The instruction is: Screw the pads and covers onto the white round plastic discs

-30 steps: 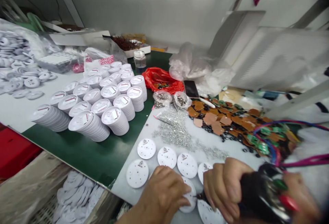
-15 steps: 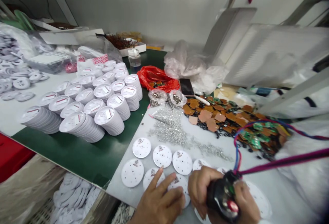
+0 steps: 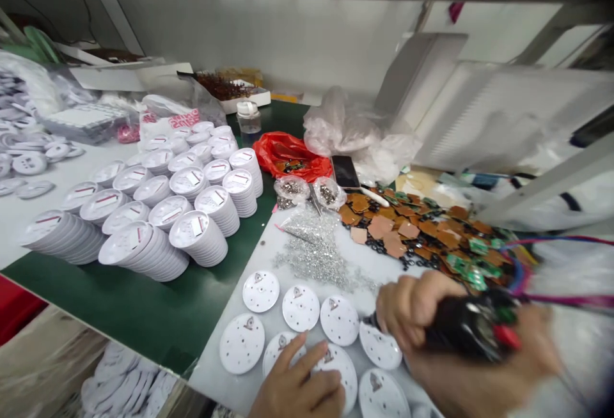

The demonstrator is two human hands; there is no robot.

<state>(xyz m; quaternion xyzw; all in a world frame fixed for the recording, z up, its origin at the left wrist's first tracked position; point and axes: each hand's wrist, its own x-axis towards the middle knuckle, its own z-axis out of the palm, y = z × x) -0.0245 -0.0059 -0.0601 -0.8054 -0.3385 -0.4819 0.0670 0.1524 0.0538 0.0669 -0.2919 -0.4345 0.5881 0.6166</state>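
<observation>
My left hand (image 3: 300, 387) rests at the bottom edge with fingers spread flat on a white round disc (image 3: 338, 367). My right hand (image 3: 422, 310) is wrapped round a black electric screwdriver (image 3: 467, 325) with a red button, its tip pointing left and down near another white disc (image 3: 380, 344). Coloured cables (image 3: 551, 277) run from the tool off to the right. Several more white discs (image 3: 261, 290) lie in two rows on the white board (image 3: 268, 248). A heap of small silver screws (image 3: 314, 248) lies just beyond them.
Stacks of white round covers (image 3: 199, 236) stand on the green mat (image 3: 144, 303) to the left. Brown and green circuit pieces (image 3: 422, 229) with black rings are piled at right. A red bag (image 3: 288, 153), a phone (image 3: 344, 170), clear bags (image 3: 359, 127) and small screw bags (image 3: 292, 188) lie behind.
My right hand has lifted the screwdriver up and to the right, from the near discs toward the upper row. My left hand stayed on its disc, fingers still spread.
</observation>
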